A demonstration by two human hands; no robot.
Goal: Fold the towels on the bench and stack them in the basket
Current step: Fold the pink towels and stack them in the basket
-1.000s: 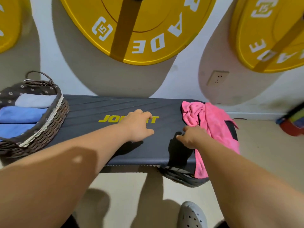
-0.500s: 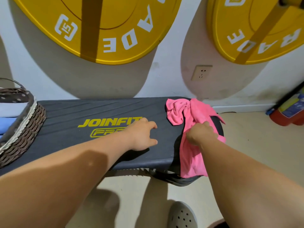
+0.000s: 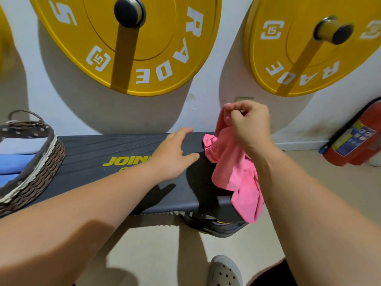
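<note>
The right hand (image 3: 250, 125) pinches the top of the pink towel (image 3: 233, 168) with curled fingers and holds it above the tabletop (image 3: 103, 149). The cloth hangs crumpled. Its lower part lies on the right end of the tabletop and falls over the front edge, toward 5 o'clock. The left hand (image 3: 175, 153) is at 9 o'clock from the towel, with fingers spread and relaxed, holding nothing; I cannot tell if it touches the surface. The basket (image 3: 41, 168) stands at the left end, at 9 o'clock, with folded blue and grey towels (image 3: 14, 164) inside. Two yellow weight plates (image 3: 156, 44) hang on the wall (image 3: 231, 58) at 12 o'clock.
</note>
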